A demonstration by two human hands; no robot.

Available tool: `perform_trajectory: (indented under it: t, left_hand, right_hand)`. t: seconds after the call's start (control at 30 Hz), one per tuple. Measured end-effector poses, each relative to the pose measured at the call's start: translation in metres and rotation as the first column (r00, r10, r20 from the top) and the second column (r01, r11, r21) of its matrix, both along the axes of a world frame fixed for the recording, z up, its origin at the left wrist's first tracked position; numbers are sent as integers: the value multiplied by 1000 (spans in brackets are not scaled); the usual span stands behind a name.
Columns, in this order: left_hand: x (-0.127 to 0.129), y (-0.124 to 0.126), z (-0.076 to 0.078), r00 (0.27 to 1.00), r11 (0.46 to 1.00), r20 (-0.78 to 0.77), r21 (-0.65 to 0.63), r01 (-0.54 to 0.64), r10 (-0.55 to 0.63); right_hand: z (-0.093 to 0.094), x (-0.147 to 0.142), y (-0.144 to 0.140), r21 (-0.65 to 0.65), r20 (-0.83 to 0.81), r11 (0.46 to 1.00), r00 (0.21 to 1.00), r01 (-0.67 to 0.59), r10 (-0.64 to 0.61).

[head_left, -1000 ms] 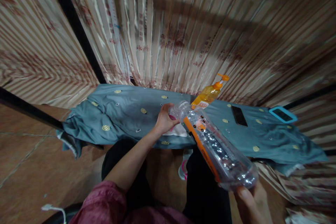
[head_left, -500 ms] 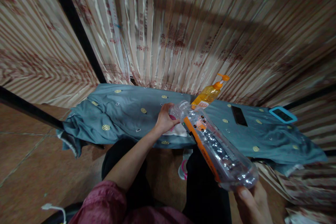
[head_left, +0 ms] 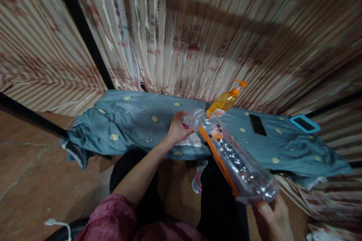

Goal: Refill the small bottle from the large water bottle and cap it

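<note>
Right hand: my right hand (head_left: 273, 218) grips the base of the clear bottle (head_left: 233, 156) from below, partly cut off by the frame edge.
Bottle: tilted, neck pointing away toward my left hand.
Left hand: my left hand (head_left: 177, 128), arm stretched forward, fingers closed around the bottle's neck; the cap is hidden.
Beyond: orange pump bottle (head_left: 224, 101) just past it, on the blue cloth (head_left: 135, 124).

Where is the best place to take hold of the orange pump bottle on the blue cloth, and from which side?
Grip the pump bottle around its wide body, below the narrow neck, probably from the right. The pump head and spout on top are thin and would slip or press down. On its near left the clear bottle and the left hand crowd it; the right side is free.
</note>
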State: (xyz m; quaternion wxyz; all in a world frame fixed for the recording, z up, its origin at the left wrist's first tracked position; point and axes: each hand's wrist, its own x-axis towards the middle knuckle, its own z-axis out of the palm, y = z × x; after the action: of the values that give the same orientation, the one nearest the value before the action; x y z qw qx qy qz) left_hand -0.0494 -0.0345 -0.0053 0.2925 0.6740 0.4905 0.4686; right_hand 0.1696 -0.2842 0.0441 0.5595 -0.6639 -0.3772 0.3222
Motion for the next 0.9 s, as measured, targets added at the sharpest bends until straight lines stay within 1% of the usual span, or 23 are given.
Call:
perform_trajectory:
  t: [0.23,0.33,0.53,0.63,0.77,0.9]
  left_hand:
    - [-1,1,-2,1000,1000,17,2,6,-6]
    - [0,1,-2,1000,1000,15,0,5,-5]
    - [0,2,-4,1000,1000,28,5,-2,2]
    - [0,1,-4,1000,1000,25,6,-3,3]
    - [0,1,-4,1000,1000,16,10,-6,6]
    - [1,2,-5,1000,1000,14,16,-13,13]
  right_hand:
    - [-4,4,1,50,-25,999,1000,-5,6]
    - [1,-2,1,20,-26,1000,1000,7,-7]
    - [9,-9,1,4,6,1000,1000,10,-10]
    - [12,-11,2,-11,-35,1000,999,26,-26]
    - [16,-15,3,2,-92,999,995,36,-35]
    - [19,-16,3,-12,-61,1000,998,28,-28]
